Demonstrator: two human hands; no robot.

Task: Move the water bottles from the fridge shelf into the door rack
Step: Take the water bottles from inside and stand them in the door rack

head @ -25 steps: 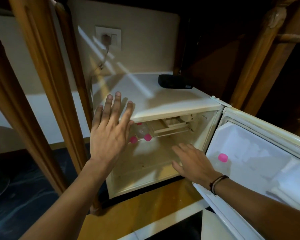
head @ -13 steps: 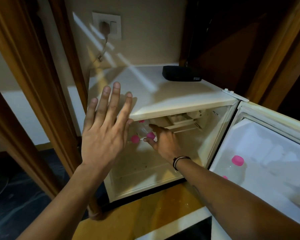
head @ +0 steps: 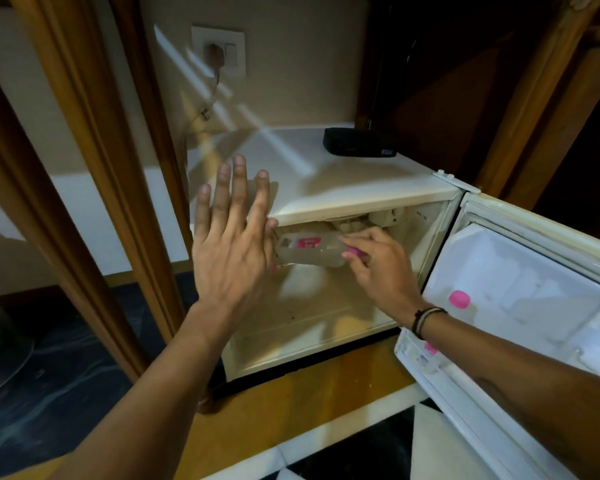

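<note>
Right hand [head: 378, 268] is pinched around the pink-capped neck of a water bottle [head: 309, 251] — the bottle lies sideways at centre frame, in the mouth of the fridge [head: 361, 199]. Left hand [head: 232, 244] hangs flat, fingers spread, holding nothing. Another bottle [head: 461, 304] stands in the door rack [head: 430, 368] — lower right.

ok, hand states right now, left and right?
Left hand: open, fingers spread, holding nothing.
Right hand: closed on the cap end of a water bottle lying sideways in the fridge.
</note>
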